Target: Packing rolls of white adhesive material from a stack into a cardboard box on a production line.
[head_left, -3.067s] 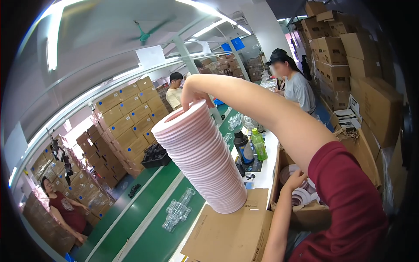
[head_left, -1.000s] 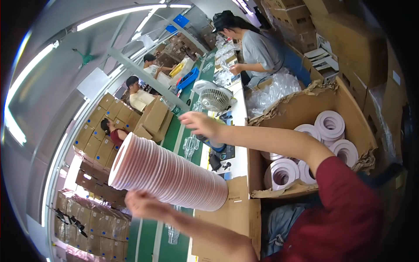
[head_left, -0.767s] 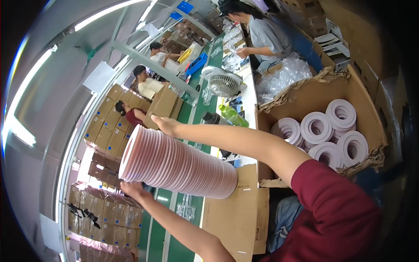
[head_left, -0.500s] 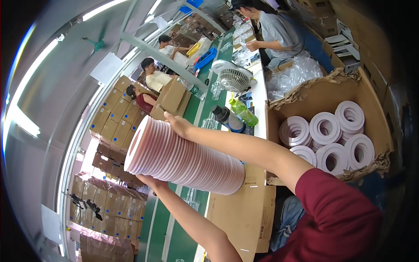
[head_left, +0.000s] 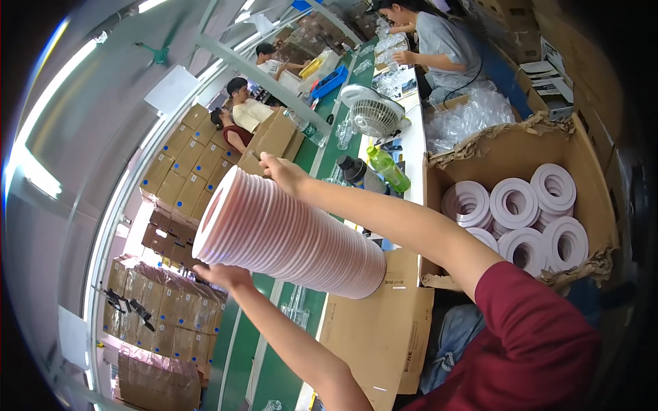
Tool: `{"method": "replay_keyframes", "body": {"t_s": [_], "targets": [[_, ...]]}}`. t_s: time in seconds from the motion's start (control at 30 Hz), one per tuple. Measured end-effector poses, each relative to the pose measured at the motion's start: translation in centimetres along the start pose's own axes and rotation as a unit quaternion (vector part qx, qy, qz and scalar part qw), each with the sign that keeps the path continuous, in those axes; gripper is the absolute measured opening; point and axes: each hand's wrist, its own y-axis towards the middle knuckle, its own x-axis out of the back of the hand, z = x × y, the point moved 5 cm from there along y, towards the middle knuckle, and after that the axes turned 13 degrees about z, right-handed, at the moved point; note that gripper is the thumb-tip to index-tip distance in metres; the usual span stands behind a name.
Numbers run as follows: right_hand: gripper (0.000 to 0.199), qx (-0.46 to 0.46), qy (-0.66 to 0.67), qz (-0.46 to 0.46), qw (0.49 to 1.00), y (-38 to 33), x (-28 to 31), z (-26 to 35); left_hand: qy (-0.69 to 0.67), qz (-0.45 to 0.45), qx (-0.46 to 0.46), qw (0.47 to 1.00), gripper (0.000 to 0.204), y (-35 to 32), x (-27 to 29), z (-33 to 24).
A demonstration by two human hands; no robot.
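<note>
Dark print ran along the cardboard (head_left: 356,329); small pale labels (head_left: 162,157) and blue dots (head_left: 199,168) marked the stacked cartons (head_left: 190,190), any lettering there too small to read.

Ring stack (head_left: 291,233) on ctn (head_left: 367,329), open box (head_left: 500,163) R

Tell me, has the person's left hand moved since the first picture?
Yes: the left hand has moved leftward, away from the open carton, to beside the tall ring stack.
</note>
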Motion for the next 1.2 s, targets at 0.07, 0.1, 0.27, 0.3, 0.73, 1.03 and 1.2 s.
{"method": "replay_keyframes", "body": {"t_s": [0.07, 0.1, 0.27, 0.3, 0.73, 1.03, 1.2], "targets": [[0.079, 0.001, 0.005, 0.012, 1.000, 0.6, -0.2, 1.5, 0.040, -0.014, 0.010, 0.999, 0.079, 0.9, -1.0, -1.6], [0.079, -0.005, 0.011, 0.031, 0.999, 0.4, -0.9, 2.5, 0.061, -0.035, 0.020, 0.997, 0.079, 1.0, -1.4, -2.1], [0.072, -0.002, -0.027, 0.055, 0.998, 0.2, -3.3, 4.5, 0.089, -0.034, 0.075, 0.993, 0.072, 1.8, -0.8, -1.8], [0.071, -0.007, -0.027, 0.053, 0.998, 0.2, -3.3, 4.3, 0.091, -0.043, 0.079, 0.992, 0.070, 1.7, -0.6, -1.6], [0.060, 0.179, -0.244, -0.039, 0.952, -10.0, 4.5, 6.5, 0.571, -0.310, -0.212, 0.730, 0.046, -7.8, -7.0, -5.4], [0.077, -0.057, 0.328, -0.217, 0.918, -35.2, 19.9, 3.7, 0.266, 0.501, -0.097, 0.818, 0.056, -21.6, -36.6, 25.4], [0.073, 0.004, 0.086, -0.328, 0.941, -39.4, 24.5, 5.1, 0.564, 0.546, 0.094, 0.613, 0.063, -21.7, -36.5, 36.5]]}}
